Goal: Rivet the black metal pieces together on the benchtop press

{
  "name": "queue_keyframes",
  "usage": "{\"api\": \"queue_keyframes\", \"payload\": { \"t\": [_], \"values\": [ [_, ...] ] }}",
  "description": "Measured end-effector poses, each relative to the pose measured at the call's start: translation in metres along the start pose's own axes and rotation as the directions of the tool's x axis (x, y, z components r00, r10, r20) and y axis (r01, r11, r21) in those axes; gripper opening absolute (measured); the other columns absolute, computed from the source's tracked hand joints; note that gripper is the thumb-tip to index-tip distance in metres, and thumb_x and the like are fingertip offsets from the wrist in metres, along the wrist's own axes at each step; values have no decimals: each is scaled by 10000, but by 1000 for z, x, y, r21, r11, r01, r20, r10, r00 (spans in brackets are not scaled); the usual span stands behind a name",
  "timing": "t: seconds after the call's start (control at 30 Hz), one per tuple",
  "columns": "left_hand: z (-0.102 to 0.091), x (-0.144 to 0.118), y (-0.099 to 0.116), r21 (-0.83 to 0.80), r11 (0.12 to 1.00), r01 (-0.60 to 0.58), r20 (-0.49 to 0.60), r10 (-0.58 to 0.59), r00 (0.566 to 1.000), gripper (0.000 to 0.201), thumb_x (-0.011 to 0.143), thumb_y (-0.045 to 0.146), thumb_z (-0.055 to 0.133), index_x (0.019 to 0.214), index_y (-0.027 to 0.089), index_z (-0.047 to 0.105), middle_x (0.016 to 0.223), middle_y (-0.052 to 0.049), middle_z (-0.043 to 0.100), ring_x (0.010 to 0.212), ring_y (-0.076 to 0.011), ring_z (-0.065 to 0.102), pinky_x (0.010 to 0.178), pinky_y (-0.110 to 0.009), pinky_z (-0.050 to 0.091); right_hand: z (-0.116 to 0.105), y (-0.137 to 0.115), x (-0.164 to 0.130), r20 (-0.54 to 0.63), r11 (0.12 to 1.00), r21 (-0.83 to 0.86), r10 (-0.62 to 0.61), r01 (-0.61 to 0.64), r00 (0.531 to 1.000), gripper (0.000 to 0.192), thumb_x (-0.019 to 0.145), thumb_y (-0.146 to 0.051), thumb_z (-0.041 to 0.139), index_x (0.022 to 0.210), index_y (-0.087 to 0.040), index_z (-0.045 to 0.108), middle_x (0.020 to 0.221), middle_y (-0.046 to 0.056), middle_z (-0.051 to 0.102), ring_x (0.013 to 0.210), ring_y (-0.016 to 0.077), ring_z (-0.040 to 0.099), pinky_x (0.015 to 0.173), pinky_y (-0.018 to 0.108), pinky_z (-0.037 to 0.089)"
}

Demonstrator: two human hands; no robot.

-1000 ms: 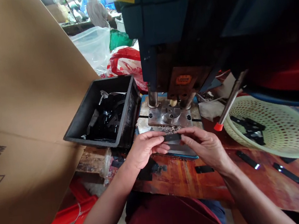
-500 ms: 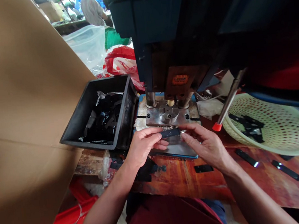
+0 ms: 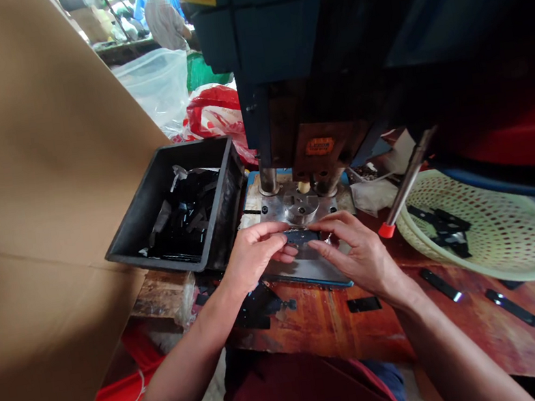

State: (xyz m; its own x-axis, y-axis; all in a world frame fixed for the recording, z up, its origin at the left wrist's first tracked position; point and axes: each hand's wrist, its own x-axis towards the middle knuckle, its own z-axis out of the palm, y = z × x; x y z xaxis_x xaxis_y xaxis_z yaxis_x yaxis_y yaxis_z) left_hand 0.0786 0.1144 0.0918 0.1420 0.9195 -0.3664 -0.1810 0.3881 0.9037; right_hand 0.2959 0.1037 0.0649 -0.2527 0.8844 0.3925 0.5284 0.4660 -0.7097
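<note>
At frame centre, left hand [image 3: 250, 258] and right hand [image 3: 358, 257] pinch the black strip [image 3: 302, 236] by its ends; probably light, stiff.

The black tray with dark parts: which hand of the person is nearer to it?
Left. The left hand sits just beside the black tray's front right corner, pinching a small dark strip. The right hand holds the strip's other end, farther right.

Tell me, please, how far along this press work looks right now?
Black pieces already lie in the black bin and the green basket. In hand: the left hand and right hand hold one small black strip at the metal die plate. Loose strips wait on the bench.
</note>
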Motion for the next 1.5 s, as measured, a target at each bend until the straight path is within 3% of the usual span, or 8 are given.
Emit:
{"api": "queue_keyframes", "payload": {
  "t": [0.1,0.33,0.63,0.87,1.0,1.13,1.33,1.5],
  "values": [
    [1,2,3,31,999,-18,-18,18,1000,232,841,71,710,1066,48,764,777,-103,785,640,-189,765,610,-285,647,-2,0,4,22,999,-27,-45,45,999,328,1006,-402,657,1285,-240,719,1174,123,670,1040,245,688,919,444,624],
    [2,6,13,110,994,-23,-30,27,999,245,831,44,681,1060,53,766,722,-78,777,613,-174,753,578,-254,624,-6,-1,8,58,996,-44,-81,84,995,357,1011,-394,656,1325,-227,689,1197,124,680,1052,237,696,928,442,632],
    [5,18,19,191,977,-94,-3,96,995,201,837,125,731,1028,93,785,726,-67,762,633,-182,738,582,-271,592,-5,6,22,-4,995,-77,-58,57,998,257,992,-397,672,1195,-262,754,1096,82,708,984,222,699,903,428,620],
    [6,57,21,523,771,-364,-8,431,902,178,886,288,736,1002,181,817,911,-56,795,802,-181,709,726,-277,534,-3,38,54,-97,998,-56,-4,-1,995,283,948,-461,699,1132,-266,789,1081,77,662,983,225,671,875,418,594],
    [7,72,19,641,658,-394,14,503,864,164,853,227,738,990,176,814,993,-76,797,836,-208,717,764,-304,541,-3,48,65,-62,998,-67,11,-15,998,310,935,-471,709,1143,-260,800,1060,74,639,934,215,659,833,397,591],
    [8,74,17,659,646,-387,24,495,868,142,846,191,735,959,168,818,995,-86,794,824,-210,716,761,-311,538,-7,53,68,-8,995,-96,-26,25,1000,316,947,-466,703,1169,-264,805,1031,72,629,911,213,650,825,390,585],
    [8,73,19,646,669,-368,7,477,879,143,838,195,753,960,182,827,974,-74,797,821,-210,727,767,-306,546,-15,53,68,82,942,-276,-176,192,981,337,1030,-426,590,1285,-295,767,1044,97,655,988,251,632,900,434,548],
    [7,75,19,666,629,-400,46,501,864,142,842,169,740,938,204,839,1016,-74,788,834,-208,726,783,-308,551,-15,39,59,104,766,-599,-214,233,971,366,1057,-461,534,1325,-325,743,1196,125,680,1083,307,606,902,473,496]
  ]
}}
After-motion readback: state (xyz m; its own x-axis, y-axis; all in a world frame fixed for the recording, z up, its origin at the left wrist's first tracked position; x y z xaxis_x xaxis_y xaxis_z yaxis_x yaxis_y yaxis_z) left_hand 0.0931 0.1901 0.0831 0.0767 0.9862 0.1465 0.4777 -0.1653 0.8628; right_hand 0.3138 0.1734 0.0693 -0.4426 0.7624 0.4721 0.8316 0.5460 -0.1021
